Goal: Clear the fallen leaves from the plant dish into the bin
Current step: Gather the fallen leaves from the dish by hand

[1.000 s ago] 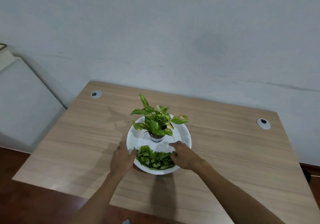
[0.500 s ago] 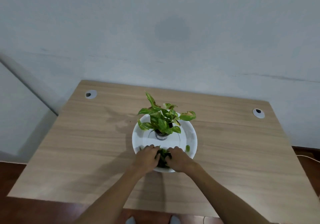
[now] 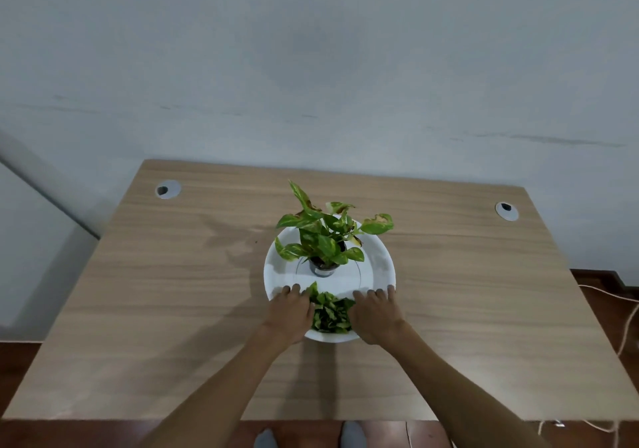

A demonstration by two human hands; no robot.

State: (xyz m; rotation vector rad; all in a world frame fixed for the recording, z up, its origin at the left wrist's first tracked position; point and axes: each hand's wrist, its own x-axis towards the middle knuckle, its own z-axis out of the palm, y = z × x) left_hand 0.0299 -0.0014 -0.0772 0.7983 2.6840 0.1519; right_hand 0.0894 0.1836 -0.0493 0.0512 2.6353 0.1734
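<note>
A white round plant dish [image 3: 384, 257] stands mid-table with a small potted plant [image 3: 323, 236] in its middle. A heap of loose green fallen leaves [image 3: 331, 313] lies on the near part of the dish. My left hand [image 3: 289, 313] rests palm down against the heap's left side. My right hand [image 3: 376, 312] rests palm down against its right side. Both hands have their fingers stretched out over the dish, and neither has leaves lifted. No bin is in view.
The dish sits on a wooden table [image 3: 173, 309] against a pale wall. Grey cable grommets mark the far left [image 3: 168, 189] and far right [image 3: 506, 211] corners. A cord [image 3: 627, 323] hangs off the right edge. My feet show below the near edge.
The leaves were spread wide a second ago. My hands pushed them together into a narrower heap, then drew slightly apart, so the heap now shows between them.
</note>
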